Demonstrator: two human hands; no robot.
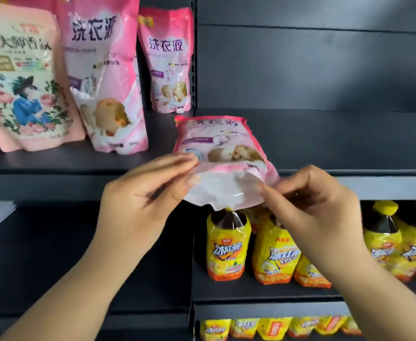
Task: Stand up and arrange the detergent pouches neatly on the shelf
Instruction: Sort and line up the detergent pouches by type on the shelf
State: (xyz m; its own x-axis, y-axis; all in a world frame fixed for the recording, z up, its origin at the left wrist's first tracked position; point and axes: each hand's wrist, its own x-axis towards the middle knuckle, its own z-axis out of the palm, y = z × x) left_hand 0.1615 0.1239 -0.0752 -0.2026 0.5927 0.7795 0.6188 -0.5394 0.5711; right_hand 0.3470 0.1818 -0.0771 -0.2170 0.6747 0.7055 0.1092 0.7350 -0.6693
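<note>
Pink pouch (220, 146) lying tilted back on the dark shelf (325, 143), top end pointing toward the back panel, white bottom gusset hanging out past the front edge. Held at that bottom end from both sides. Left hand (142, 200) at the left corner, fingers extended and pressed together with the thumb, pinching the pouch edge. Right hand (317, 200) at the right corner, fingers curled, pinching the gusset between thumb and fingertips. Hands apart, one on each bottom corner, both clamped on the pouch.

Farther left on the same shelf level, three pouches upright: small pouch (168, 62) at the back beside the shelf upright, tall pouch (106, 77) nearer the front, leaning a little, and floral pouch (22, 80) at the far left, overlapping the tall one's left edge. All well apart from the held pouch.

Below, on the next shelf down, yellow-labelled tea bottles (227, 244) standing in a row, directly under the hanging gusset. More yellow packs (271, 327) on the lowest shelf, partly hidden.
</note>
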